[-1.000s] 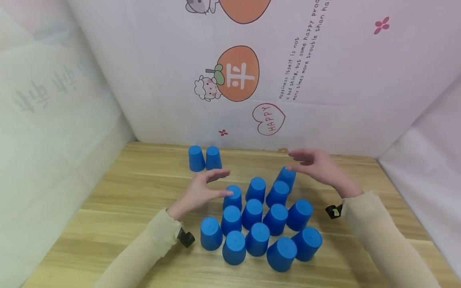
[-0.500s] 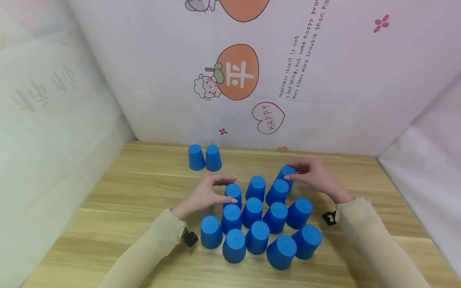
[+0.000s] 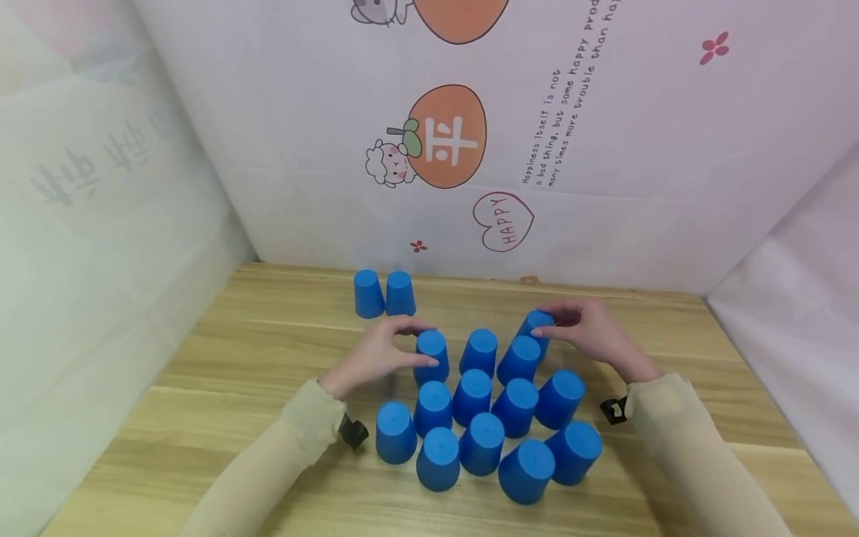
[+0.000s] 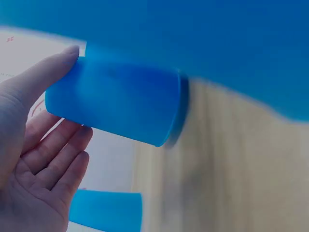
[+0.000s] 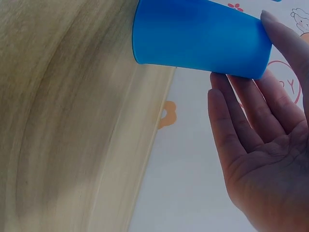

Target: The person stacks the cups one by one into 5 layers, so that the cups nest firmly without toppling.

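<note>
Upside-down blue cups stand in a cluster on the wooden table. My left hand (image 3: 376, 352) pinches the cup at the cluster's far left corner (image 3: 432, 356) near its top, thumb on the near side and fingers behind. In the left wrist view that held cup (image 4: 116, 101) lies between thumb and fingers, its rim close over the table. At the far right corner, my right hand (image 3: 590, 332) pinches another cup (image 3: 535, 323) by its upper end, partly behind a nearer cup (image 3: 519, 359). The right wrist view shows this cup (image 5: 203, 38) between thumb and fingertips.
Two more upside-down cups (image 3: 368, 294) stand side by side at the back left. Several cups, such as the front one (image 3: 438, 459), fill the middle and front of the cluster. A printed white cloth (image 3: 309, 186) rises behind the table (image 3: 221, 358) and at both sides.
Both hands came down and inward onto the two far corner cups and took hold of them. The left cup has since risen slightly and shifted back; the right cup looks unmoved.
</note>
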{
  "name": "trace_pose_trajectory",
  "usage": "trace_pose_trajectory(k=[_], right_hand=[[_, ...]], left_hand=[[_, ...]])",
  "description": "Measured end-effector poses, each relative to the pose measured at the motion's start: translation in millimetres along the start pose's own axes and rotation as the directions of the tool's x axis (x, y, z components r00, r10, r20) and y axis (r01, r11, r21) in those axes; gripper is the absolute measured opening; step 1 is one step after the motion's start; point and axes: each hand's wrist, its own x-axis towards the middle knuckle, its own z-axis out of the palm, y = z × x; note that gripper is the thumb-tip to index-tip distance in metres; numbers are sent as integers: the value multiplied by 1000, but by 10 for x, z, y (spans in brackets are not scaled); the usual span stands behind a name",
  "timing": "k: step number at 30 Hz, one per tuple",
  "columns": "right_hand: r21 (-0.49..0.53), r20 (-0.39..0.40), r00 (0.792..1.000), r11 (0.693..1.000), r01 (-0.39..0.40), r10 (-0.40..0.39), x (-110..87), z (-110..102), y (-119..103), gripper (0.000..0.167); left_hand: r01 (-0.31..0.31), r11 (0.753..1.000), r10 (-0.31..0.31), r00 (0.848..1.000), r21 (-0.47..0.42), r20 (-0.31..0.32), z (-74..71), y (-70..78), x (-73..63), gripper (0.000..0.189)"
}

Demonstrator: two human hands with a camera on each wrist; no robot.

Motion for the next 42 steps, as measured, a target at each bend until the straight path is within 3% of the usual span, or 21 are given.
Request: trace_pose_trajectory(k=[7,13,18,23,32,42], right_hand=[[7,-9,1000,1000,-14,14,-10,-7,-6,54],[10,-4,999,999,-35,35,-18,-12,-27,55],[10,-5,1000,1000,-29,29,-21,-2,-22,55],[11,-9,1000,1000,-29,29,-24,12,-6,55],[20,-4,999,999,-43,43,-19,25,18,54],[18,-13,1000,1000,-22,22,-8,10,5,53]], left_hand=[[22,999,-16,988,40,-156,-221,75,248,56],[11,999,-1,975,40,-224,-429,146,526,56],[16,999,-6,971,43,-238,-528,150,734,57],[41,993,-15,972,109,-234,-496,51,857,59],[53,973,-11,982,225,-186,-359,-192,913,51],[107,945,-62,986,310,-154,-317,-228,968,51]])
